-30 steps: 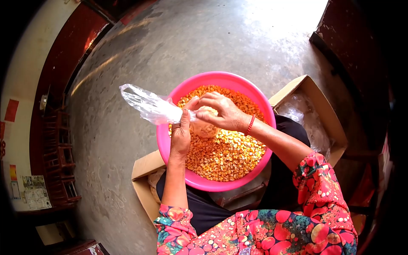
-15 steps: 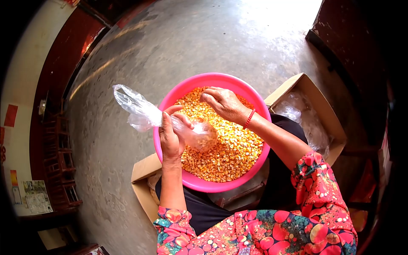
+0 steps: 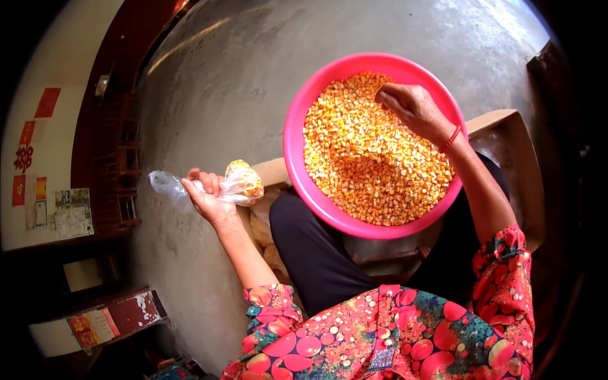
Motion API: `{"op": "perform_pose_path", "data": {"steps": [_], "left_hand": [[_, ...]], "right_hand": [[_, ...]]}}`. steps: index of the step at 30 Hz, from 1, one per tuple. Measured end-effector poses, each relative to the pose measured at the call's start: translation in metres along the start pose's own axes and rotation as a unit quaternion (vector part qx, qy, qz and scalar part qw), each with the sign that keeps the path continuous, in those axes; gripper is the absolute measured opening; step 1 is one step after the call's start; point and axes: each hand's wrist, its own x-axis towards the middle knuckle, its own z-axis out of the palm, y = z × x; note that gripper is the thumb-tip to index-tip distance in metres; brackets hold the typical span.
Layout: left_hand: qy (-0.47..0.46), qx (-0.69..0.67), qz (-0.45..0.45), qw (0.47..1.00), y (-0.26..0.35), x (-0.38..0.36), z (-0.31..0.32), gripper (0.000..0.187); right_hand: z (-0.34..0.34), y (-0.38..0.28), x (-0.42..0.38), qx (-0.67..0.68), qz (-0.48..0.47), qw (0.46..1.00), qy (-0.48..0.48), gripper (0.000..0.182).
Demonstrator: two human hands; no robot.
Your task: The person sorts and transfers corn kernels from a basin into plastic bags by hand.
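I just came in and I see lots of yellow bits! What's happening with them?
A person in a flowery red shirt sits with a big round pink plastic basin on the lap, heaped with yellow corn kernels. The left hand holds a small clear plastic bag of kernels by its neck, out to the side over an open cardboard box. The right hand rests on the kernels at the far side of the basin.

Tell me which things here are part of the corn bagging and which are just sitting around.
In use: left hand holding the filled plastic bag; right hand in the corn kernels; pink basin; cardboard box.
Lying about: wall posters; wooden shelf.
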Motion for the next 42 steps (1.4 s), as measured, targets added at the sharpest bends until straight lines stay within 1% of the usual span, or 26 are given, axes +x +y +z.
{"op": "perform_pose_path", "data": {"steps": [2,3,4,5,6,8,13,15,16,18,19,20,22,23,24,26,27,28,30,31,33,34,37,39,40,42], "left_hand": [[0.040,0.085,-0.008,0.996,0.001,-0.007,-0.042,0.037],[0.071,0.127,-0.010,0.989,0.000,-0.015,-0.058,0.039],[0.074,0.132,-0.013,0.988,-0.004,-0.021,-0.075,0.039],[0.116,0.166,-0.027,0.979,-0.007,-0.028,-0.094,0.040],[0.157,0.200,-0.042,0.966,-0.010,-0.035,-0.115,0.041],[0.197,0.228,-0.068,0.951,-0.021,-0.048,-0.158,0.041],[0.221,0.284,-0.121,0.925,-0.053,-0.088,-0.261,0.042],[0.267,0.290,-0.150,0.907,-0.063,-0.104,-0.290,0.039],[0.269,0.291,-0.150,0.906,-0.065,-0.109,-0.302,0.039],[0.307,0.361,-0.158,0.866,-0.069,-0.119,-0.325,0.034],[0.298,0.388,-0.190,0.851,-0.065,-0.121,-0.339,0.029],[0.301,0.388,-0.192,0.850,-0.063,-0.122,-0.346,0.029],[0.315,0.388,-0.149,0.853,-0.061,-0.121,-0.358,0.029],[0.256,0.368,-0.143,0.882,-0.055,-0.117,-0.359,0.024],[0.257,0.369,-0.146,0.881,-0.056,-0.118,-0.357,0.024],[0.221,0.404,-0.149,0.875,-0.062,-0.115,-0.348,0.018],[0.222,0.440,-0.140,0.859,-0.080,-0.116,-0.374,0.020],[0.223,0.439,-0.142,0.859,-0.099,-0.123,-0.400,0.020],[0.214,0.487,-0.317,0.785,-0.126,-0.137,-0.431,0.028],[0.211,0.486,-0.319,0.786,-0.133,-0.148,-0.427,0.028],[0.085,0.452,-0.280,0.843,-0.149,-0.179,-0.412,0.036],[0.084,0.450,-0.281,0.844,-0.150,-0.185,-0.407,0.036],[0.049,0.536,-0.259,0.802,-0.143,-0.196,-0.408,0.035],[0.081,0.648,-0.159,0.740,-0.150,-0.199,-0.428,0.032],[0.082,0.648,-0.158,0.740,-0.145,-0.195,-0.432,0.032],[0.172,0.610,-0.302,0.712,-0.120,-0.172,-0.429,0.033]], "right_hand": [[0.002,-0.001,-0.003,-0.024,-0.041,0.999,0.020,0.016],[0.002,0.002,-0.004,-0.038,-0.046,0.998,0.007,0.016],[0.002,0.005,-0.004,-0.053,-0.052,0.997,-0.007,0.016],[0.003,0.005,-0.004,-0.053,-0.059,0.997,-0.002,0.016],[0.003,0.002,-0.004,-0.051,-0.043,0.998,-0.010,0.015],[0.005,0.004,-0.004,-0.042,-0.043,0.998,-0.016,0.015],[0.007,0.004,-0.006,-0.081,-0.058,0.995,-0.024,0.013],[0.008,0.004,-0.006,-0.101,-0.060,0.992,-0.046,0.012],[0.009,0.004,-0.006,-0.109,-0.067,0.990,-0.052,0.011],[0.010,0.006,-0.008,-0.115,-0.074,0.989,-0.059,0.011],[0.010,0.007,-0.008,-0.121,-0.083,0.987,-0.064,0.010],[0.011,0.007,-0.008,-0.121,-0.083,0.987,-0.068,0.010],[0.012,0.007,-0.008,-0.127,-0.077,0.987,-0.068,0.009],[0.013,0.009,-0.008,-0.123,-0.085,0.987,-0.062,0.008],[0.014,0.008,-0.008,-0.123,-0.084,0.987,-0.065,0.008],[0.015,0.006,-0.007,-0.128,-0.082,0.986,-0.069,0.007],[0.015,0.005,-0.007,-0.128,-0.074,0.986,-0.076,0.007],[0.016,0.005,-0.007,-0.128,-0.074,0.986,-0.078,0.007],[0.016,0.006,-0.006,-0.149,-0.053,0.983,-0.096,0.008],[0.017,0.007,-0.007,-0.151,-0.051,0.983,-0.095,0.008],[0.018,0.009,-0.008,-0.143,-0.086,0.983,-0.081,0.009],[0.018,0.011,-0.008,-0.148,-0.076,0.982,-0.095,0.009],[0.018,0.010,-0.008,-0.151,-0.081,0.981,-0.094,0.010],[0.018,0.009,-0.009,-0.156,-0.069,0.980,-0.098,0.010],[0.019,0.009,-0.009,-0.155,-0.070,0.981,-0.098,0.010],[0.018,0.009,-0.009,-0.144,-0.076,0.982,-0.095,0.010]]}}
